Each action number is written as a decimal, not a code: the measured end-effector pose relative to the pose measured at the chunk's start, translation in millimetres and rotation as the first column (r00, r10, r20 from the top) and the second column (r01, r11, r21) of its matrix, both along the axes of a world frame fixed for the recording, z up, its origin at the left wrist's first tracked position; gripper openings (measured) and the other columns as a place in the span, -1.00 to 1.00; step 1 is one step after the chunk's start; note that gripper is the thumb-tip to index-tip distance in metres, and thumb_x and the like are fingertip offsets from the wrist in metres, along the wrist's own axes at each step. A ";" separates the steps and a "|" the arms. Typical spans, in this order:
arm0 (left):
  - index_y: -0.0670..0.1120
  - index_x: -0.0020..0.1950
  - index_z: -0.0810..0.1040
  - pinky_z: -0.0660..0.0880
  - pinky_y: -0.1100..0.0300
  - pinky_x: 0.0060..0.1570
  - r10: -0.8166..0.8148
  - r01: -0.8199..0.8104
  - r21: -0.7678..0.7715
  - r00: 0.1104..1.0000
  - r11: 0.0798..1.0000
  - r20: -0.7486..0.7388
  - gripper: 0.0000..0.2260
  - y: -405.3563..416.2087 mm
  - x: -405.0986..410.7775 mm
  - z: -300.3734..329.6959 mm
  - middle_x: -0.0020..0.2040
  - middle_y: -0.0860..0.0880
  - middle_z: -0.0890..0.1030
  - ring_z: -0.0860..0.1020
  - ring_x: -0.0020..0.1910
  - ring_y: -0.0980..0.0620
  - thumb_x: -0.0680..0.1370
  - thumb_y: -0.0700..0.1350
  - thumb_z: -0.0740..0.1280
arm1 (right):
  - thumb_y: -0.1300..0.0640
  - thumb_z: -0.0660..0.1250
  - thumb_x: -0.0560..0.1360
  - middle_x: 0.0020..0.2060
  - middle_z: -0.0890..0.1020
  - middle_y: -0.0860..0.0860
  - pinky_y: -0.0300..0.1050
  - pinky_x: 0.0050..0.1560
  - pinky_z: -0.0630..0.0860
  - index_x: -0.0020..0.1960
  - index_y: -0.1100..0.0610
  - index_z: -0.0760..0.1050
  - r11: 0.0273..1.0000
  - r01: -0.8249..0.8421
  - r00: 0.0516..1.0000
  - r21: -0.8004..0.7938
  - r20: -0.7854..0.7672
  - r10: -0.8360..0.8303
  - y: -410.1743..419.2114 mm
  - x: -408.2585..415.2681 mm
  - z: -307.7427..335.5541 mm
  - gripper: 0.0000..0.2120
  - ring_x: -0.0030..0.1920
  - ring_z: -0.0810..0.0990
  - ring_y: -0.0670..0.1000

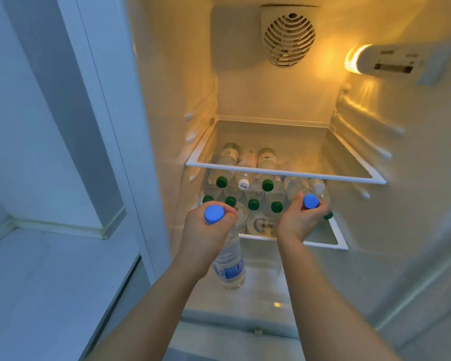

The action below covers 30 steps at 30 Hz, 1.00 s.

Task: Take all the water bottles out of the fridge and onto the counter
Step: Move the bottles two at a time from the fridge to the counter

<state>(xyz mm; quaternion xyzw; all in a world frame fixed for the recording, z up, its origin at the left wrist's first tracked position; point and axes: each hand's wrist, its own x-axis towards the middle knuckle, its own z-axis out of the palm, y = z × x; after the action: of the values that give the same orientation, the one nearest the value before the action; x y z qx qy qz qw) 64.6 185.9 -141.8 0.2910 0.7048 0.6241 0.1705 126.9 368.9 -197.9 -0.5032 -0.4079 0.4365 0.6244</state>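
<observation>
Your left hand [206, 227] grips a clear blue-capped bottle [229, 267] by its neck; your right hand [301, 217] grips another blue-capped bottle [320, 194] beside green-capped bottles [253, 204] lying on the fridge shelf [341, 246].

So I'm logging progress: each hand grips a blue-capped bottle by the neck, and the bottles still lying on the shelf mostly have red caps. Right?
Not quite: the head view shows the caps on the shelf are mostly green, not red. The rest holds: the left hand and right hand each grip a blue-capped bottle by the neck.
</observation>
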 end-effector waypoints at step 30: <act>-0.17 -0.21 0.61 0.42 0.23 -0.29 0.068 -0.068 0.064 0.998 0.996 0.004 -0.94 -102.3 8.8 31.2 -0.29 -0.08 0.59 0.48 -0.29 0.05 0.46 -0.21 0.39 | -0.04 0.30 0.55 -0.10 0.52 -0.09 -0.34 -0.08 0.41 0.15 0.16 0.42 0.887 -0.114 0.993 0.448 0.090 0.083 -162.1 49.2 83.3 -0.69 -0.13 0.49 -0.24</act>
<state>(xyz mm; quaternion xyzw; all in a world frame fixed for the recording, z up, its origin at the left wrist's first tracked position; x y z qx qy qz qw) 73.3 83.6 -110.6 0.2717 0.6938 0.6521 0.1400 176.1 206.8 -114.6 -0.3376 -0.5442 0.3434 0.6870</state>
